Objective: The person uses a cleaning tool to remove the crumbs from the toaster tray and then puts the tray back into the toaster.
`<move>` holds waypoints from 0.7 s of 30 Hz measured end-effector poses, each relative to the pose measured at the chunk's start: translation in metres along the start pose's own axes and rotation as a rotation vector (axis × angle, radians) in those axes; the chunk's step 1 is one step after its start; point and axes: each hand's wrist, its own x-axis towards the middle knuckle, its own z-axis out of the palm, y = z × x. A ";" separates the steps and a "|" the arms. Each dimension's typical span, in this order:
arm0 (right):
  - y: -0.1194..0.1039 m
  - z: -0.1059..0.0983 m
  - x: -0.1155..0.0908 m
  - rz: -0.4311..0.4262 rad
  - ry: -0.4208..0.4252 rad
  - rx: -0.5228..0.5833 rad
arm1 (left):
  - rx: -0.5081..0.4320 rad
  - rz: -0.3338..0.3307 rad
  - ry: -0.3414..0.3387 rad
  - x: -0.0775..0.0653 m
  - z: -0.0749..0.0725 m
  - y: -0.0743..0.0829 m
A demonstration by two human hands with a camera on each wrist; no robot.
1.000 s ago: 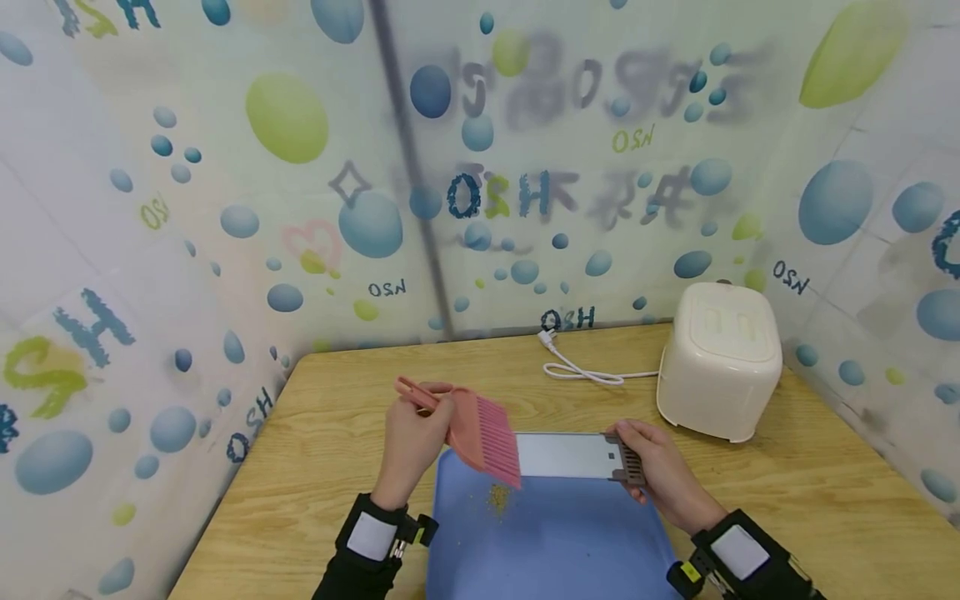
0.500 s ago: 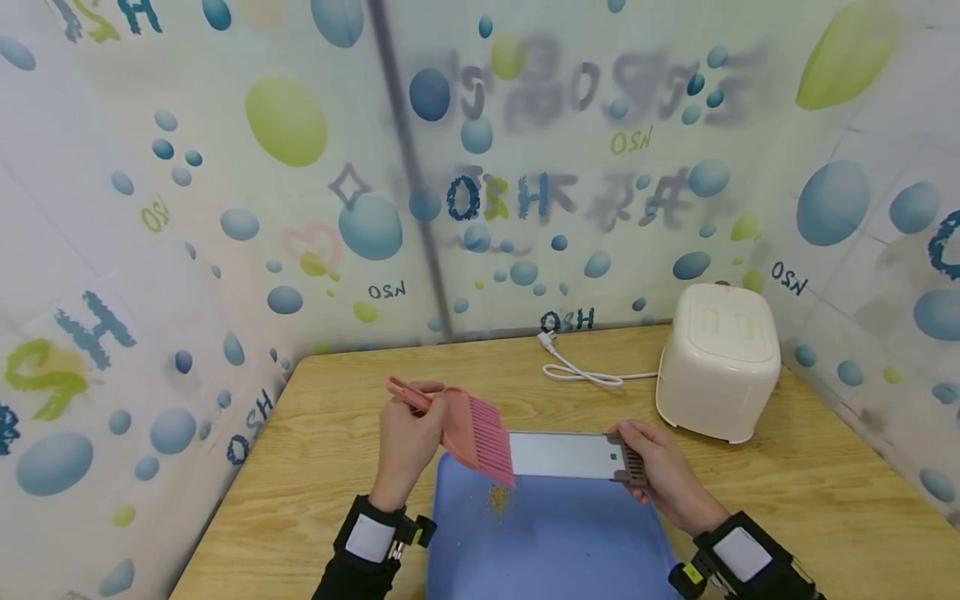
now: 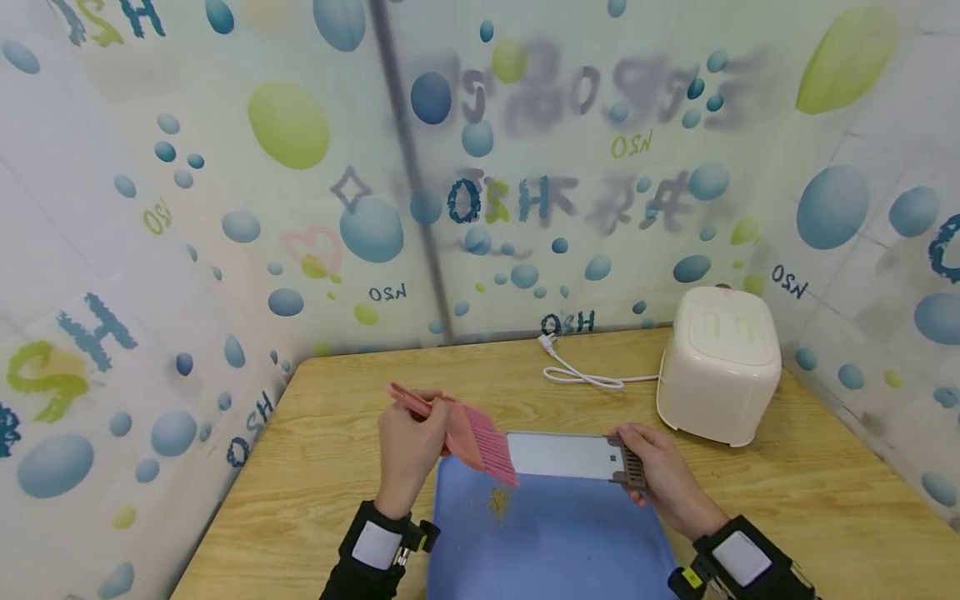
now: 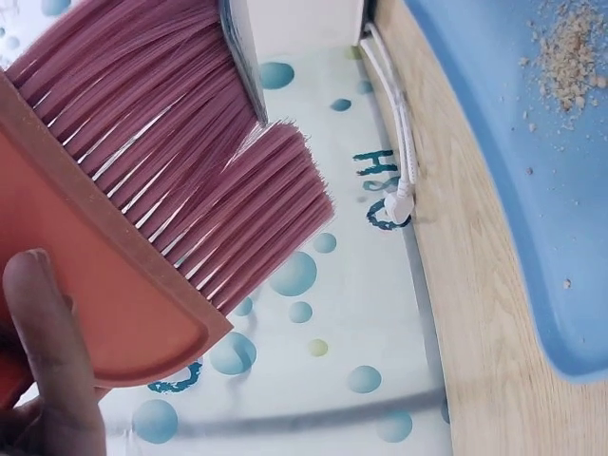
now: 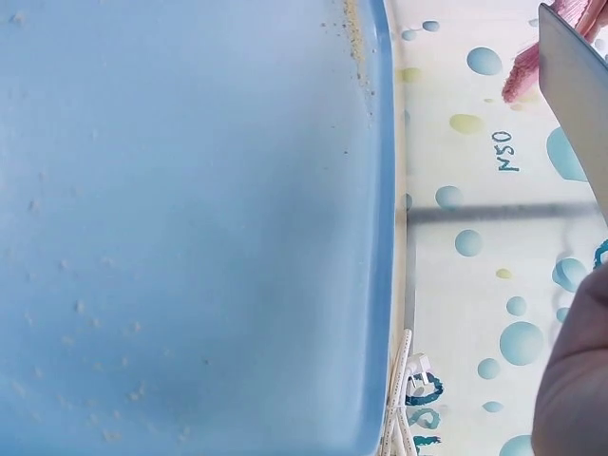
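My left hand (image 3: 408, 446) grips the handle of a pink hand brush (image 3: 493, 446), its bristles slanting down to the right. In the left wrist view the bristles (image 4: 171, 123) press against the edge of a thin metal plate and splay apart there. That plate is a toaster crumb tray (image 3: 562, 456), flat and silvery with a grey-brown end piece. My right hand (image 3: 663, 475) holds it by that end piece, above the far edge of a blue tray (image 3: 555, 550). A small heap of crumbs (image 3: 498, 501) lies in the blue tray under the brush.
A cream toaster (image 3: 720, 362) stands at the back right of the wooden table (image 3: 337, 417). Its white cord (image 3: 585, 377) lies coiled with the plug near the back edge. Bubble-patterned sheeting (image 3: 510, 208) hangs behind and at both sides. Scattered crumbs (image 5: 81, 309) dot the blue tray.
The brush has shifted slightly left, then tilted so its face looks narrower, with bristle tips still at the crumb tray's left end. The right hand and the crumb tray have hardly moved.
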 end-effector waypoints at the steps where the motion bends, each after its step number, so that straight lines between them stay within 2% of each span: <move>1: 0.000 0.000 0.000 0.000 0.002 0.001 | -0.005 -0.003 0.000 0.000 0.000 0.000; 10: 0.003 0.000 0.001 -0.002 0.018 -0.018 | 0.034 -0.019 0.001 -0.001 -0.003 0.000; 21: 0.005 -0.002 0.003 0.000 0.039 -0.010 | 0.011 -0.004 -0.051 -0.001 -0.005 -0.002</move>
